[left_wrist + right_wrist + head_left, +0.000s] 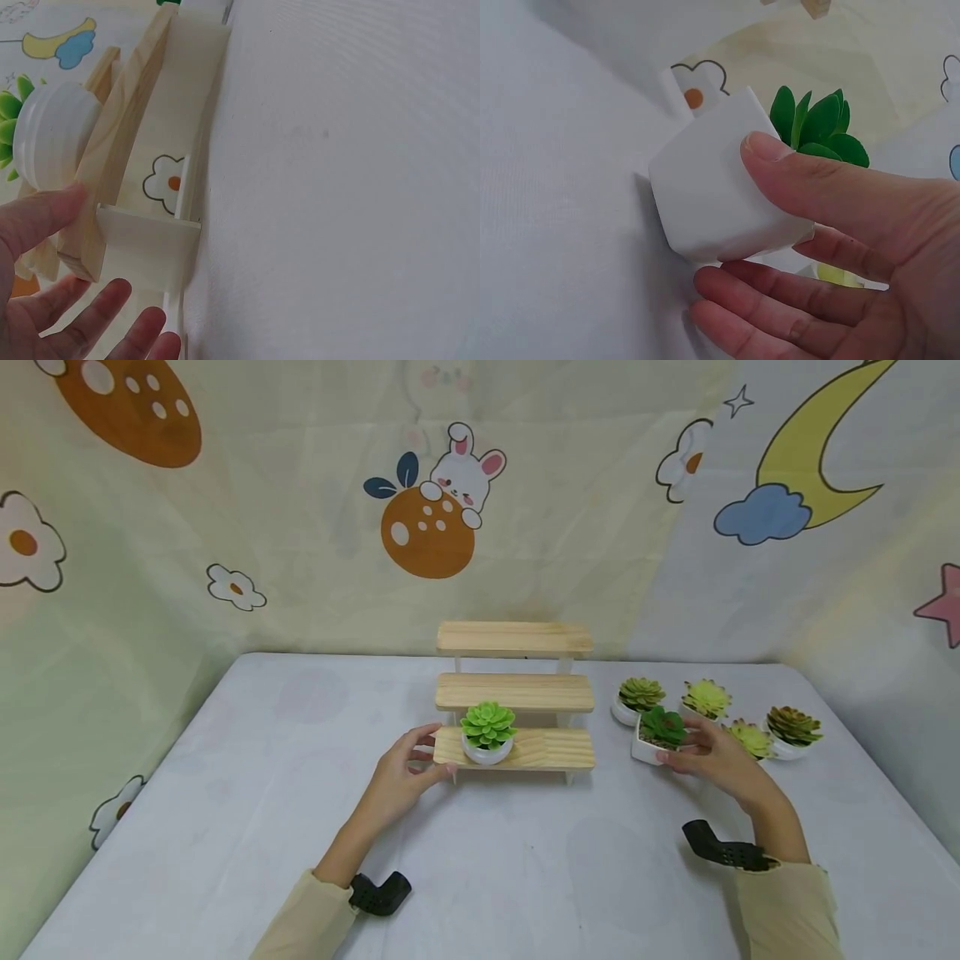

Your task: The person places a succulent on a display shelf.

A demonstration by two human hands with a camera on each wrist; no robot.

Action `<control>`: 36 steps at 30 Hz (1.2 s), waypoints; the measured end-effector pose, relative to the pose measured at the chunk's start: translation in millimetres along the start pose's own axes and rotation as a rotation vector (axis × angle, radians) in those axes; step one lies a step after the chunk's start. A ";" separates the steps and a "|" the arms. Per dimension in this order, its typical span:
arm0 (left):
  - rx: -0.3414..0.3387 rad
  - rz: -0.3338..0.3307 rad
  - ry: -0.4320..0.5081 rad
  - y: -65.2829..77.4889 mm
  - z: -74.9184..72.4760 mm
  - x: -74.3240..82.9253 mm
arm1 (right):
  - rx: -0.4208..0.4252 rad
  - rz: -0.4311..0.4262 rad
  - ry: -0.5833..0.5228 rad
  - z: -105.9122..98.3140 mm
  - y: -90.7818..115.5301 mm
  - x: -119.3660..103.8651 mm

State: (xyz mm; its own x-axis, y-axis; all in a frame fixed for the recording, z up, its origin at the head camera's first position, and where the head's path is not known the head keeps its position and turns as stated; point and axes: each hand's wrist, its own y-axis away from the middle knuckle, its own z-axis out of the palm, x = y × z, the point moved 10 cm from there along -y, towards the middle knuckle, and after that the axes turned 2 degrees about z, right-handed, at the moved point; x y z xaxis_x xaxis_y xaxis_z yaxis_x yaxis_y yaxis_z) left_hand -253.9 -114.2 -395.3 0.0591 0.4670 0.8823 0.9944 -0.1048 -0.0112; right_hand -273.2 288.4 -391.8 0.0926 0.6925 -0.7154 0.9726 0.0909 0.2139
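My left hand (401,771) holds the left end of the lowest step of a three-tier wooden display stand (551,750). Its thumb lies on the front edge, and the other fingers are spread behind and below the board in the left wrist view. On that step sits a bright green succulent in a round white pot (487,752). Over at the right, my right hand (716,758) pinches an angular white pot (712,180) with a dark green succulent (821,131). The thumb presses one side of this pot, fingers round the other.
Several more potted succulents stand around the right hand: a green one (641,693) behind, a yellow-green one (707,697) at the back, another (750,737) partly hidden by the hand, and a reddish-green one (793,727) farthest right. A printed cloth backdrop (562,527) rises behind the white table (525,885).
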 end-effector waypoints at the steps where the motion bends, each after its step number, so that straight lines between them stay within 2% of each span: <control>1: 0.001 0.002 -0.001 -0.1 -0.3 -0.2 | -0.003 0.000 -0.006 -0.2 0.5 -0.8; 15: 0.001 0.028 0.003 -0.4 -0.3 1.5 | 0.027 -0.030 0.003 -10.7 10.7 -27.1; 29: -0.003 0.000 -0.003 -0.5 -0.1 -0.3 | 0.071 -0.017 0.044 -13.5 16.5 -46.1; 36: -0.001 0.016 -0.001 -0.6 0.4 0.5 | 0.091 -0.053 0.051 -13.5 24.5 -62.8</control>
State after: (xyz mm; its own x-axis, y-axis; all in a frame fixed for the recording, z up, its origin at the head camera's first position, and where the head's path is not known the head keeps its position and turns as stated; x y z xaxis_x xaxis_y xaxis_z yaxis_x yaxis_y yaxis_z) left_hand -254.4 -113.5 -395.0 0.0756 0.4659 0.8816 0.9932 -0.1133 -0.0252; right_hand -258.1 256.9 -332.7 0.0319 0.7245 -0.6886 0.9913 0.0648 0.1141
